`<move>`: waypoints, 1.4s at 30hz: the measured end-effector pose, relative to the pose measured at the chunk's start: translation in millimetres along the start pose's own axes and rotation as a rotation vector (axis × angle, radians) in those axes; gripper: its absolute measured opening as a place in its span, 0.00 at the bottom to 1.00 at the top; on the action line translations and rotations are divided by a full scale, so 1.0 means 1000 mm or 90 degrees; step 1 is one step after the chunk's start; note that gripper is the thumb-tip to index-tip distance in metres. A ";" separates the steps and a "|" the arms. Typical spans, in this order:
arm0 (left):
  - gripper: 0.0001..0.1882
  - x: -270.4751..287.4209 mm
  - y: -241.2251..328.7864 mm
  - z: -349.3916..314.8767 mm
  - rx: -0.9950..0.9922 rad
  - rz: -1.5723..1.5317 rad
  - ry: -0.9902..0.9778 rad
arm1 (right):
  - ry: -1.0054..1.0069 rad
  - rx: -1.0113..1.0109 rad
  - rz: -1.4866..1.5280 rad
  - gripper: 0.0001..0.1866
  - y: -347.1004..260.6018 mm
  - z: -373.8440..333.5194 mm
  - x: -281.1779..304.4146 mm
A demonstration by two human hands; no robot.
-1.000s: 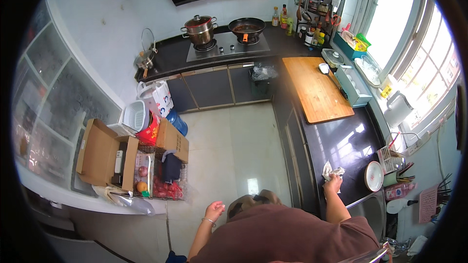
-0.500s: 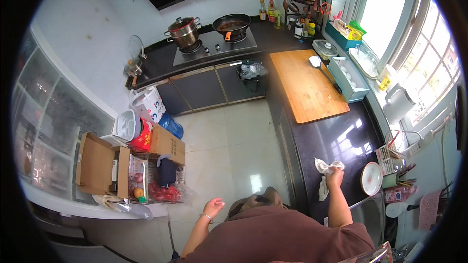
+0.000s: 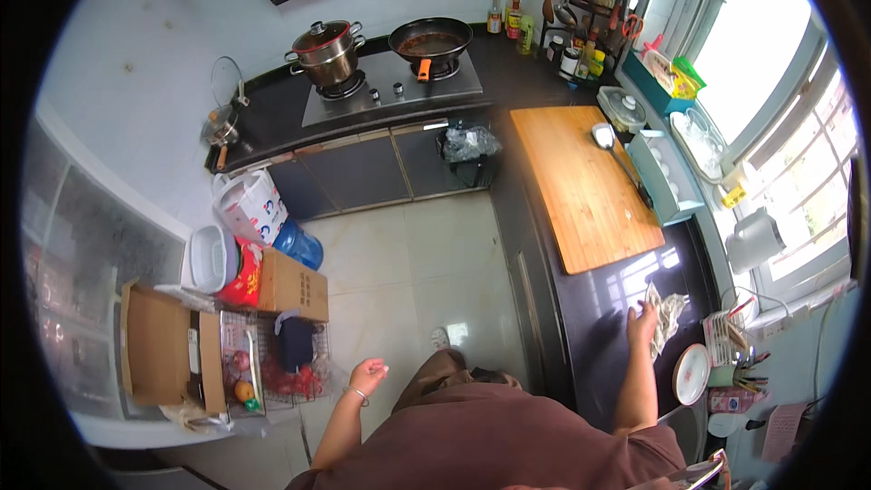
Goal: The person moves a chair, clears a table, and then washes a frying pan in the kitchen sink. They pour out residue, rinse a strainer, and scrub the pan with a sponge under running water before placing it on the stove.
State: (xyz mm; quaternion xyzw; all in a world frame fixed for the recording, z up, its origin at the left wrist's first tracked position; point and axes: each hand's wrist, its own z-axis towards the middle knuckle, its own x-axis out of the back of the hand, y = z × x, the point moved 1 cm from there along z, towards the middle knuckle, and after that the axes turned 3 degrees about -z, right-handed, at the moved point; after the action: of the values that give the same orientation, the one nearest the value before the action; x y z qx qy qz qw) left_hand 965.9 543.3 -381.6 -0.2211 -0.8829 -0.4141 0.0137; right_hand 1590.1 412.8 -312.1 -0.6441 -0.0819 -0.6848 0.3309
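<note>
On the dark, shiny counter at the right, my right hand (image 3: pixel 641 319) holds a crumpled whitish cloth (image 3: pixel 668 316) against the surface. The cloth spreads out to the right of my fingers. Just beyond it lies a large wooden cutting board (image 3: pixel 581 200), bearing a spatula (image 3: pixel 610 145) with a pale head and dark handle. A round white dish (image 3: pixel 691 374) with a reddish rim is close to the cloth, nearer to me. My left hand (image 3: pixel 367 374), with a bracelet at the wrist, hangs over the floor with nothing in it, its fingers loosely bent and apart.
A light-blue box of eggs (image 3: pixel 667 186) stands by the board's right edge. Farther off, a steamer pot (image 3: pixel 327 59) and a black frying pan (image 3: pixel 431 41) sit on the stove. Cardboard boxes (image 3: pixel 295 286) and wire baskets (image 3: pixel 295 367) stand on the left. A kettle (image 3: pixel 755 240) is by the window.
My right hand has moved the cloth to the right and slightly farther across the counter. My left hand has shifted a little left, and the view has tilted, with one foot now showing.
</note>
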 end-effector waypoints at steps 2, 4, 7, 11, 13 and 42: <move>0.20 0.015 0.023 0.043 -0.020 0.006 -0.016 | 0.048 0.016 0.065 0.12 -0.023 -0.011 -0.014; 0.19 0.025 0.067 0.076 -0.056 -0.036 -0.043 | 0.021 -0.043 0.139 0.12 -0.050 -0.022 -0.018; 0.18 0.042 0.133 0.133 -0.129 -0.038 -0.072 | 0.011 -0.093 0.182 0.10 -0.103 -0.029 -0.015; 0.18 0.048 0.223 0.202 -0.174 -0.110 -0.133 | -0.018 -0.096 0.222 0.09 -0.137 -0.018 -0.040; 0.18 0.042 0.275 0.230 -0.189 -0.201 -0.175 | -0.034 -0.105 0.239 0.09 -0.161 -0.008 -0.049; 0.08 -0.035 0.604 0.538 0.196 -0.768 -0.711 | -0.136 -0.268 0.395 0.08 -0.402 0.105 -0.126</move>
State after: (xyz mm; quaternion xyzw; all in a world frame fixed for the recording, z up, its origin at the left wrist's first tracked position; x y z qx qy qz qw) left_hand 1325.9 1264.3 -303.9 0.1212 -0.7736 -0.0544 -0.6196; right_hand 1446.3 822.1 -287.1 -0.7599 0.2248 -0.4831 0.3725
